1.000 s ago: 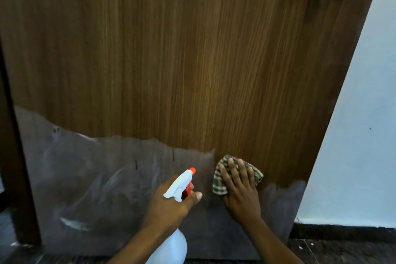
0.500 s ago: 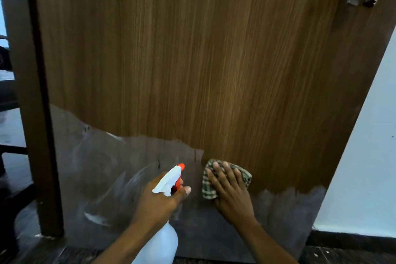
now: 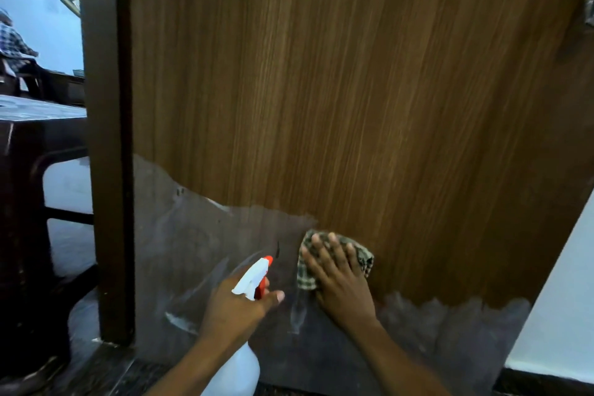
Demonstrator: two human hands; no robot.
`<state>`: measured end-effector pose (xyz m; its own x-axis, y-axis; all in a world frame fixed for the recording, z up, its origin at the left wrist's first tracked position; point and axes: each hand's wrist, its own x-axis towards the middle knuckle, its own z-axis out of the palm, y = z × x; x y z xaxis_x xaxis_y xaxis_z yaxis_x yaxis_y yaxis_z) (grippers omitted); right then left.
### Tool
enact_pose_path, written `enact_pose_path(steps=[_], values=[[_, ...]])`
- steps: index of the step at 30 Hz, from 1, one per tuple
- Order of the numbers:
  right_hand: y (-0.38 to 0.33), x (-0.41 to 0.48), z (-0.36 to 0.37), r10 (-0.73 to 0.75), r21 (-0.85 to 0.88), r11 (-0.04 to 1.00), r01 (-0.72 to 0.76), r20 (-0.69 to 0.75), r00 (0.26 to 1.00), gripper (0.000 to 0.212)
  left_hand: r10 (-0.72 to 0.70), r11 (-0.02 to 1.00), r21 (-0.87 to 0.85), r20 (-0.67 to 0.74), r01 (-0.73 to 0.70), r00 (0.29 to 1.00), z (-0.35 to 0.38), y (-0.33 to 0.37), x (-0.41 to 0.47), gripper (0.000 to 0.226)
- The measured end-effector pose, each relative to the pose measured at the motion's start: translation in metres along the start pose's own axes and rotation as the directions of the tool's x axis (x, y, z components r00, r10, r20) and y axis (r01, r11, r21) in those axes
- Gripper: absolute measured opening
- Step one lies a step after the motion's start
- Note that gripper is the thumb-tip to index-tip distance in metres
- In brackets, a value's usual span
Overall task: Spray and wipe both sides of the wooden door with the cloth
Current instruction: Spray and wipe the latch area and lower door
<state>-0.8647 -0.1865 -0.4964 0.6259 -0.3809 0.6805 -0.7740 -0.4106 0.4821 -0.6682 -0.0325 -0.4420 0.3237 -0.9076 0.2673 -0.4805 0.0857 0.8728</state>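
Observation:
The wooden door [image 3: 337, 90] fills most of the view, brown grain above and a dull grey band along its bottom. My right hand [image 3: 340, 283] lies flat with spread fingers on a checked green cloth [image 3: 305, 276], pressing it against the door at the edge of the grey band. My left hand [image 3: 238, 305] grips the neck of a white spray bottle [image 3: 234, 370] with a white head and orange trigger, its nozzle [image 3: 267, 259] pointing at the door just left of the cloth.
The dark door frame [image 3: 109, 138] stands at the left. Beyond it are dark furniture [image 3: 29, 202] and a seated person in a checked shirt [image 3: 13, 42]. A pale wall [image 3: 559, 299] with a dark skirting is at the right. The door's metal fitting [image 3: 589, 11] shows at top right.
The view has swung left, bringing the door frame and the room beyond into sight. Both hands keep their hold, with the cloth shifted slightly left on the door.

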Motion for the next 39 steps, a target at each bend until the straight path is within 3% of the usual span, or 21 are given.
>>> enact_pose_path(steps=[2,4,6,9,11,13,16,18,20,22,24,26,28,30,32,34,37,39], values=[[0.010,-0.021,0.006,-0.117,-0.057,0.991,0.119,0.029,0.993,0.082,-0.051,0.997,-0.052,-0.011,0.050,0.999,-0.005,-0.007,0.003,0.057],[0.024,-0.034,0.002,-0.088,-0.058,0.994,0.090,0.029,0.996,0.086,-0.092,0.994,-0.060,-0.007,0.092,0.996,-0.010,-0.014,0.004,0.057],[0.029,-0.029,-0.007,0.109,-0.012,0.994,-0.109,0.021,0.994,0.090,-0.151,0.987,-0.061,-0.008,0.150,0.988,-0.013,-0.021,0.005,0.052],[0.013,0.018,-0.024,0.438,0.076,0.897,-0.435,-0.023,0.899,0.086,-0.150,0.987,0.049,-0.035,0.152,0.988,-0.023,-0.026,0.004,0.054],[-0.003,0.056,-0.037,0.491,0.115,0.867,-0.485,-0.025,0.871,0.084,-0.077,0.979,0.185,-0.059,0.086,0.995,-0.029,-0.030,0.003,0.058],[-0.024,0.081,-0.039,0.425,0.129,0.900,-0.417,-0.046,0.904,0.085,-0.082,0.972,0.213,-0.074,0.096,0.994,-0.036,-0.034,0.005,0.056],[-0.068,0.086,-0.024,0.088,0.108,0.990,-0.087,0.002,0.996,0.091,-0.034,0.988,0.146,-0.135,0.054,0.990,-0.047,-0.041,0.011,0.055],[-0.085,0.070,-0.007,-0.165,0.045,0.986,0.163,0.054,0.985,0.087,-0.042,0.997,0.060,-0.149,0.051,0.988,-0.055,-0.044,0.015,0.055],[-0.077,0.046,0.006,-0.259,-0.002,0.965,0.261,0.086,0.962,0.088,-0.076,0.997,-0.003,-0.129,0.077,0.989,-0.062,-0.045,0.017,0.055],[-0.057,0.027,0.007,-0.192,-0.006,0.981,0.193,0.078,0.978,0.097,-0.124,0.990,-0.086,-0.119,0.115,0.985,-0.070,-0.047,0.019,0.052],[-0.040,0.022,-0.002,0.018,0.004,1.000,-0.018,0.033,0.999,0.100,-0.168,0.978,-0.141,-0.102,0.153,0.981,-0.082,-0.045,0.019,0.051],[-0.044,0.047,-0.017,0.256,0.056,0.965,-0.255,-0.015,0.967,0.088,-0.162,0.981,-0.121,-0.074,0.153,0.984,-0.096,-0.045,0.021,0.050],[-0.067,0.093,-0.033,0.379,0.124,0.920,-0.373,-0.031,0.925,0.079,-0.178,0.977,-0.133,-0.074,0.167,0.981,-0.113,-0.044,0.027,0.048],[-0.097,0.132,-0.039,0.298,0.177,0.942,-0.285,-0.055,0.953,0.076,-0.182,0.974,-0.153,-0.080,0.168,0.980,-0.131,-0.042,0.034,0.046],[-0.127,0.146,-0.031,0.050,0.155,0.987,-0.040,-0.059,0.997,0.077,-0.104,0.989,-0.114,-0.039,0.099,0.994,-0.148,-0.041,0.042,0.047],[-0.145,0.136,-0.016,-0.157,0.102,0.982,0.158,-0.018,0.987,0.083,-0.051,0.993,-0.105,-0.022,0.048,0.998,-0.163,-0.039,0.048,0.048],[-0.138,0.103,-0.001,-0.255,0.037,0.967,0.254,0.039,0.966,0.087,-0.077,0.983,-0.168,-0.025,0.071,0.997,-0.181,-0.044,0.051,0.049],[-0.121,0.089,-0.001,-0.200,0.014,0.980,0.200,0.014,0.980,0.086,-0.111,0.977,-0.186,-0.024,0.104,0.994,-0.189,-0.049,0.051,0.050]])
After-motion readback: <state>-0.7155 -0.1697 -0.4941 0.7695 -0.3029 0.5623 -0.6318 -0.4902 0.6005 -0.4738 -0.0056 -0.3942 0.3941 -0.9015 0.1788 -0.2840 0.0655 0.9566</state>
